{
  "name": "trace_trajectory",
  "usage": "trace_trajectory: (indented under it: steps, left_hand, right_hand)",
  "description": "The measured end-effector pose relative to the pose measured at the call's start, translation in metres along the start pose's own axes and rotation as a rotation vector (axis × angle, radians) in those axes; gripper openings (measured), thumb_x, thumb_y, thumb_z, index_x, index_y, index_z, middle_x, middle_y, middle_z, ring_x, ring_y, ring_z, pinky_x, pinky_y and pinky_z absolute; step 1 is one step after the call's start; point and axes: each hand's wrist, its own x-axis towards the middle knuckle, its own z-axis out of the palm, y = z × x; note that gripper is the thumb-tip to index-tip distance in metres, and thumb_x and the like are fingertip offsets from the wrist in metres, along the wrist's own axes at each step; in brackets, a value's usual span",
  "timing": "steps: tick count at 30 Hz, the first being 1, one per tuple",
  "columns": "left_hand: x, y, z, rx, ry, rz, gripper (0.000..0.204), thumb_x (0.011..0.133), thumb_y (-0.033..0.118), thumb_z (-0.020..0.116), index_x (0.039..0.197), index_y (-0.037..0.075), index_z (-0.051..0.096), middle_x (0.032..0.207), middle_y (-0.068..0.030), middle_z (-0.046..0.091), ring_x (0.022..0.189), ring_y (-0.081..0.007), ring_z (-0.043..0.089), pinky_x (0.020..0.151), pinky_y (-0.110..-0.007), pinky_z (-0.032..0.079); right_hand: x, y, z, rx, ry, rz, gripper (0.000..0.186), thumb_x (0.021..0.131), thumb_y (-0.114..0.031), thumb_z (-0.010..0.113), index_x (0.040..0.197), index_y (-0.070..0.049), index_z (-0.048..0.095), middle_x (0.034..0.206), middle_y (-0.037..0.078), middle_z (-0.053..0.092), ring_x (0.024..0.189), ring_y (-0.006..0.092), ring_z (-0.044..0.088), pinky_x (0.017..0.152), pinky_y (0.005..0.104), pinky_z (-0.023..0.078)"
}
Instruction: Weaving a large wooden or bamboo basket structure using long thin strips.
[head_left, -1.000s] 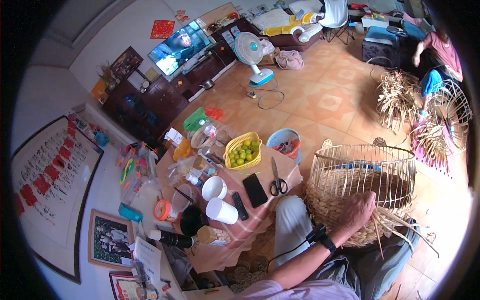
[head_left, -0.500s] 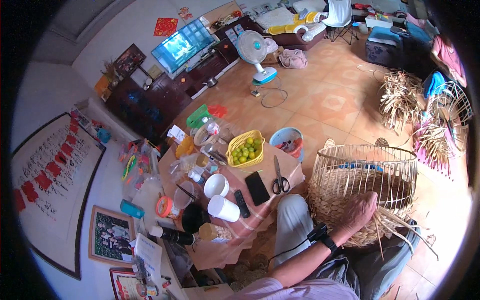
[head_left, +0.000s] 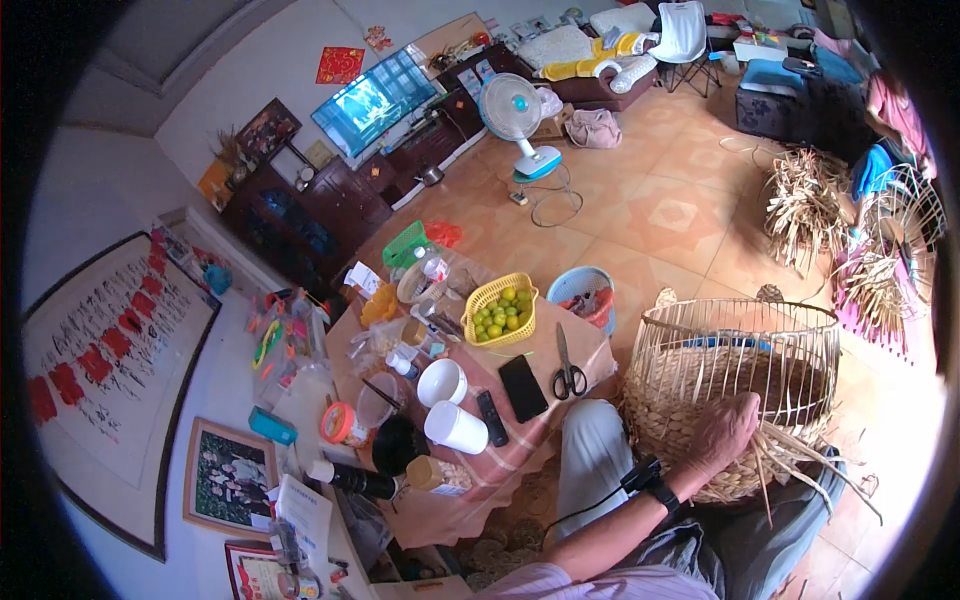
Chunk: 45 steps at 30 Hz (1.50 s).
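A large round basket (head_left: pixel 680 400) rests at my lap, its lower part woven from tan plant strips and its upper part a frame of bare upright stakes with a rim. My left hand (head_left: pixel 722 432), with a dark band at the wrist, presses against the basket's near side. Its fingers are curled in toward the weave, and what they grip is hidden. Loose strips (head_left: pixel 815 460) stick out to the right just beside that hand. My right hand is out of sight.
Left of my knee stands a cloth-covered table (head_left: pixel 480 470) bearing scissors (head_left: pixel 569 372), a phone (head_left: pixel 523 388), a remote, cups, jars and a yellow basket of green fruit (head_left: pixel 500 312). Beyond it are a bucket (head_left: pixel 582 292) and a fan (head_left: pixel 515 115). Strip bundles (head_left: pixel 800 205) and another person (head_left: pixel 900 120) are at right.
The whole view has shifted slightly, so the room appears a little lower and to the right. My left hand stays closed at the same part of the basket.
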Motion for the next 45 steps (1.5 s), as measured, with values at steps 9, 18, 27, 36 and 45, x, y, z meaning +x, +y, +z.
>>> trace_trajectory:
  steps: [9,18,27,36,45]
  left_hand:
    - [0.0005,0.002,-0.0011,0.017,-0.01,0.007,0.012,0.099,0.013,0.058,0.096,0.006,0.048,0.078,-0.0144,0.058,0.076,-0.0346,0.064,0.072,-0.047,0.052]
    - [-0.0009,0.001,0.0011,0.021,0.014,-0.002,0.012,0.099,0.013,0.058,0.097,0.006,0.048,0.079,-0.0142,0.058,0.078,-0.034,0.063,0.074,-0.046,0.052]
    - [-0.0013,-0.0031,0.0038,0.027,0.02,0.018,0.012,0.099,0.014,0.058,0.097,0.007,0.048,0.08,-0.0134,0.059,0.078,-0.0339,0.065,0.071,-0.047,0.051]
    - [-0.0007,-0.0012,0.0007,0.012,0.041,0.002,0.011,0.099,0.013,0.059,0.096,0.007,0.049,0.08,-0.0139,0.06,0.077,-0.0342,0.064,0.072,-0.047,0.051]
    - [-0.0008,-0.0015,0.0031,0.006,0.028,0.007,0.011,0.099,0.013,0.059,0.095,0.008,0.049,0.08,-0.0135,0.059,0.078,-0.0345,0.064,0.074,-0.047,0.051]
  right_hand:
    - [0.0023,-0.0014,0.001,0.0,-0.009,0.0,0.02,0.09,-0.015,0.068,0.081,-0.008,0.052,0.082,0.005,0.056,0.074,0.0177,0.057,0.068,0.0341,0.044]
    - [0.0039,-0.0046,0.0034,-0.002,-0.016,-0.005,0.019,0.089,-0.015,0.069,0.082,-0.008,0.053,0.083,0.005,0.056,0.074,0.018,0.057,0.069,0.0345,0.044]
    - [0.006,-0.0071,0.0038,-0.002,-0.026,-0.008,0.019,0.088,-0.015,0.07,0.082,-0.007,0.053,0.083,0.005,0.057,0.075,0.0183,0.057,0.07,0.0349,0.045]
    - [0.0072,-0.0068,0.005,-0.002,-0.04,-0.014,0.019,0.088,-0.016,0.07,0.083,-0.007,0.054,0.084,0.005,0.057,0.075,0.0186,0.058,0.07,0.0354,0.045]
    - [0.0086,-0.009,0.0051,0.002,-0.042,-0.019,0.019,0.087,-0.016,0.071,0.084,-0.007,0.054,0.084,0.006,0.057,0.075,0.0189,0.058,0.071,0.0358,0.045]
